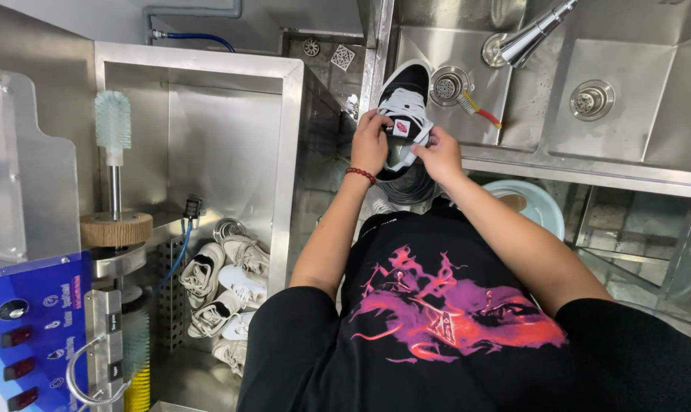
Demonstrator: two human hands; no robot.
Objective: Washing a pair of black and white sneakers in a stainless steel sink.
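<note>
— Where do we have the black and white sneaker [403, 107]?

— Gripped by both hands: left hand [370, 142] and right hand [439, 155] have fingers closed on its tongue, above the steel sink [505, 114].

— And beyond our fingers?

— 1 toothbrush [479, 111].

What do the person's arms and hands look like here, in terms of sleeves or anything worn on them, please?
Both arms are bare from the short black sleeves of a black T-shirt with a pink and purple print. The left hand has a red beaded bracelet at the wrist. The right hand wears nothing visible: no glove, watch or band. No rings can be made out on the fingers.
</note>
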